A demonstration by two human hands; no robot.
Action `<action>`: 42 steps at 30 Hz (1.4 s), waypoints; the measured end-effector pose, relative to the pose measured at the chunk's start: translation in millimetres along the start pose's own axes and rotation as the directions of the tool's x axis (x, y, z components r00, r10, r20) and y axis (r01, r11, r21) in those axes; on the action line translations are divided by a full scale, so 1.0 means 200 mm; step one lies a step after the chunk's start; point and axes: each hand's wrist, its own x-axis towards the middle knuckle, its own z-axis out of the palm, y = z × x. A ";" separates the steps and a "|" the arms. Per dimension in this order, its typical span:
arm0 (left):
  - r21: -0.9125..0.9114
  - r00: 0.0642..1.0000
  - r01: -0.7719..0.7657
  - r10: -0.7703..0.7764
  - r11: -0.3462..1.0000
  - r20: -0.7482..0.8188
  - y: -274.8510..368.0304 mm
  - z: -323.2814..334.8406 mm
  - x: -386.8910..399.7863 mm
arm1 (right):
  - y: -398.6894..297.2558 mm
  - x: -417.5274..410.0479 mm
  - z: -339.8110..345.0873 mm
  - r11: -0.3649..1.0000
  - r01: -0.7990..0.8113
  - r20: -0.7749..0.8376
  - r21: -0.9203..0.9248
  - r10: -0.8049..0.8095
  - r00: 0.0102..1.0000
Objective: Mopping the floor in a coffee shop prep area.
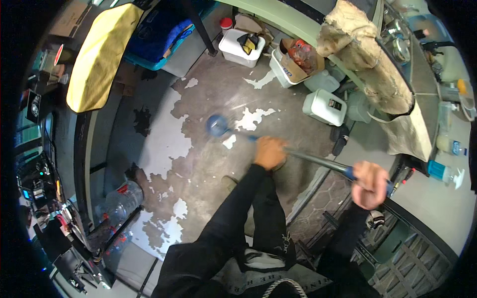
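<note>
My left hand (270, 152) grips a long metal pole (316, 158) around the middle of its visible length. Further along, to the right, my right hand (370, 184) is closed around the blue grip at the pole's other end. From my left hand the pole slants to the upper left over the floor. It ends there in a rounded blue head (217, 125), which is motion-blurred, so I cannot tell exactly what tool it is. Below lies a grey-brown floor (208, 205) with patches of worn white coating. One of my shoes (229, 183) shows beside my left sleeve.
White lidded tubs (242, 44), a cardboard box (294, 63) and plastic jugs (322, 82) line the far side. At left are a yellow fabric-covered object (104, 56) and a large clear bottle (125, 197). A spray bottle (445, 173) lies on the right-hand counter (428, 208).
</note>
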 end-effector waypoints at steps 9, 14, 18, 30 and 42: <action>-0.079 0.680 0.655 -0.632 0.752 -0.372 -1.04 -0.58 -1.53 | 1.02 -0.33 1.28 0.873 -0.479 0.557 -0.092 0.444 0.702; -0.034 0.622 0.705 -0.640 0.709 -0.452 -1.20 -0.60 -2.07 | 1.10 -0.66 1.58 0.739 -0.597 0.501 -0.311 0.662 0.558; -0.540 0.424 0.365 -0.652 0.758 -0.629 -0.73 -0.59 -1.38 | 0.77 -0.30 1.19 0.853 -0.381 0.422 -0.356 0.511 0.749; -0.432 0.707 0.511 -0.649 0.743 -0.281 -0.28 -0.69 -0.82 | 0.29 -0.40 1.78 0.827 0.264 0.591 -0.496 0.099 0.800; -0.115 0.780 0.623 -0.625 0.774 0.014 -0.74 -0.83 -2.80 | -1.05 -0.76 0.74 0.960 0.212 -0.063 -0.182 -0.226 0.972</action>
